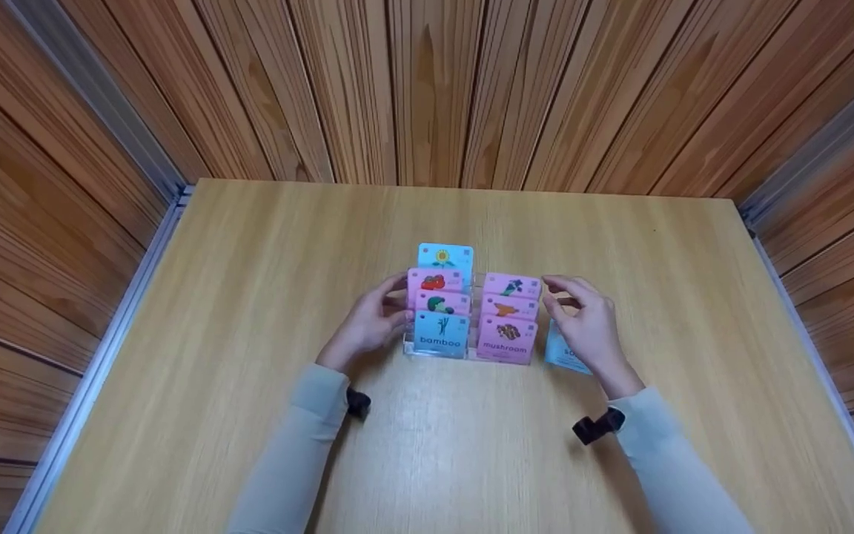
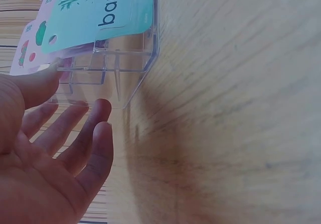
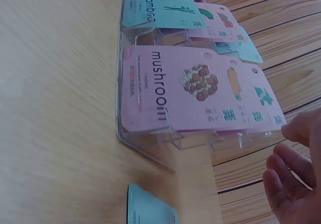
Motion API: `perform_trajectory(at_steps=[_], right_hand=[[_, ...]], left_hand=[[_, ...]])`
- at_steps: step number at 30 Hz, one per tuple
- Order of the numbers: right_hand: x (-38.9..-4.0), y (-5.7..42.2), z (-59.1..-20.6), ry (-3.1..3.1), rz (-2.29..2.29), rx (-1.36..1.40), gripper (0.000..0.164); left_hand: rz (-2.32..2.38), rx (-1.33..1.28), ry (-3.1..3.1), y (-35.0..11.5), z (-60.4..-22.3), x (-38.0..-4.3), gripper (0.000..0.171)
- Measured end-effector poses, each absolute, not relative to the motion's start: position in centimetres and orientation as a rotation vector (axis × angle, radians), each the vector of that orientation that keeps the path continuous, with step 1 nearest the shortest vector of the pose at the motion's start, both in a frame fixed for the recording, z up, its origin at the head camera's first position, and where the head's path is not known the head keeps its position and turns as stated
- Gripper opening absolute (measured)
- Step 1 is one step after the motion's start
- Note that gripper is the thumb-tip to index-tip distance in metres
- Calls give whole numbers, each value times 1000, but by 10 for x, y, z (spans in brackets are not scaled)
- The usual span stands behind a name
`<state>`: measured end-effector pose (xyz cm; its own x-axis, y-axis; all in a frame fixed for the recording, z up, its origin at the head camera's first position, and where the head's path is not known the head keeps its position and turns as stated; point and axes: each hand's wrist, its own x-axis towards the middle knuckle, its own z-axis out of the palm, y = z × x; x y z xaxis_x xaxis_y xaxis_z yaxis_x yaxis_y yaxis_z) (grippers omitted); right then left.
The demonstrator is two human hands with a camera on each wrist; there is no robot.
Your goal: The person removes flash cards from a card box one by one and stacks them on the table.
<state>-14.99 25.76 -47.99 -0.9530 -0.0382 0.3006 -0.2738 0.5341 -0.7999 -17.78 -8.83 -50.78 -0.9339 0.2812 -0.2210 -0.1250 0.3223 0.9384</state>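
Note:
A clear plastic card stand [image 1: 471,354] holds picture cards in two stepped columns. In the left column are a blue bamboo card [image 1: 442,337], a pink card with a green vegetable [image 1: 445,302], a pink tomato card [image 1: 434,280] and a blue sunflower card [image 1: 444,256]. The right column has a pink mushroom card [image 1: 507,343], a carrot card [image 1: 510,306] and another pink card [image 1: 512,285]. My left hand [image 1: 373,317] touches the stand's left side, fingers loosely bent. My right hand [image 1: 588,322] has one fingertip at the rearmost right card's corner, its other fingers apart.
A blue card [image 1: 564,356] lies on the table right of the stand, partly hidden under my right hand. The wooden table [image 1: 286,245] ends at a plank wall [image 1: 427,96], with metal-framed panels on both sides.

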Motion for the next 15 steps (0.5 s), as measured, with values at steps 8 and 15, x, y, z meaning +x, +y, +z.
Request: perform_trajectory(at_steps=[8,15], right_hand=[[-153,248,-481,-2530,1373,263,32],[-155,246,-482,-2476,1396,263,24]], left_hand=[[1621,138,2286,-87,-507,-178,70],[1620,113,2279,-86,-506,-177,71]])
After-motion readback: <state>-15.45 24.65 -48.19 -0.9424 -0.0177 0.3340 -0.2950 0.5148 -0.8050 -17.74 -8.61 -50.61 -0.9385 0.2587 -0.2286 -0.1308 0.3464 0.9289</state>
